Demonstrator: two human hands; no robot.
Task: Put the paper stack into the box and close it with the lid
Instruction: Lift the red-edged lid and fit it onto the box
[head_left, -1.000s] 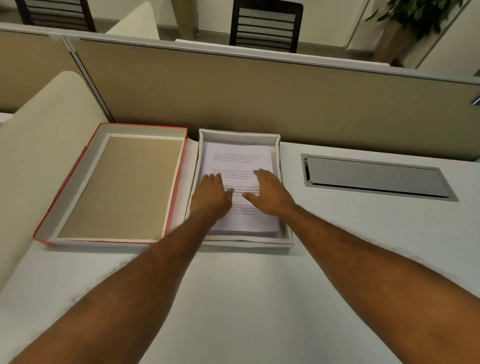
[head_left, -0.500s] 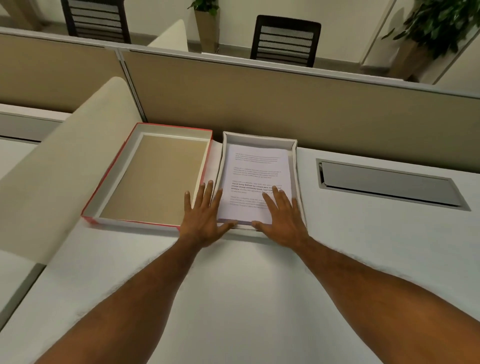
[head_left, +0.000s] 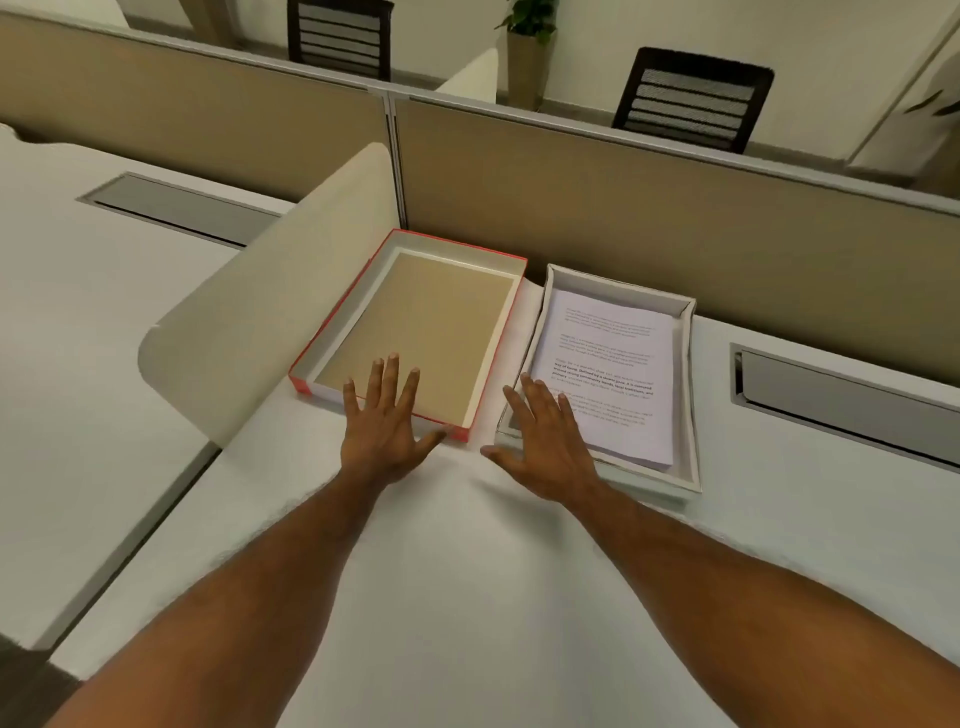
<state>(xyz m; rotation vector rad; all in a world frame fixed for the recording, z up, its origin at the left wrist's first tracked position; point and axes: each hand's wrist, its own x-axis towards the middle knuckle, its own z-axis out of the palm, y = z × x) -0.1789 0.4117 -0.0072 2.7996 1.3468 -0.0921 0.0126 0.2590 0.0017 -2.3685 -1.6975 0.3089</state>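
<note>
A stack of printed paper (head_left: 608, 358) lies flat inside a shallow white box (head_left: 691, 415) on the white desk. To its left lies the lid (head_left: 374, 275), upside down, red outside with a white rim and brown inner face. My left hand (head_left: 384, 421) hovers open over the lid's near edge, fingers spread. My right hand (head_left: 545, 441) is open over the box's near left corner, fingers partly over the paper. Neither hand grips anything.
A tan partition wall (head_left: 675, 234) runs behind the box and lid. A curved cream side divider (head_left: 270, 317) stands left of the lid. Grey cable hatches (head_left: 852, 405) are set in the desk at right and far left (head_left: 176, 208). Chairs and a plant stand beyond the partition.
Both hands slid back off the paper and shifted left; the left hand now sits over the lid. The head view turned left, so box and lid appear further right.
</note>
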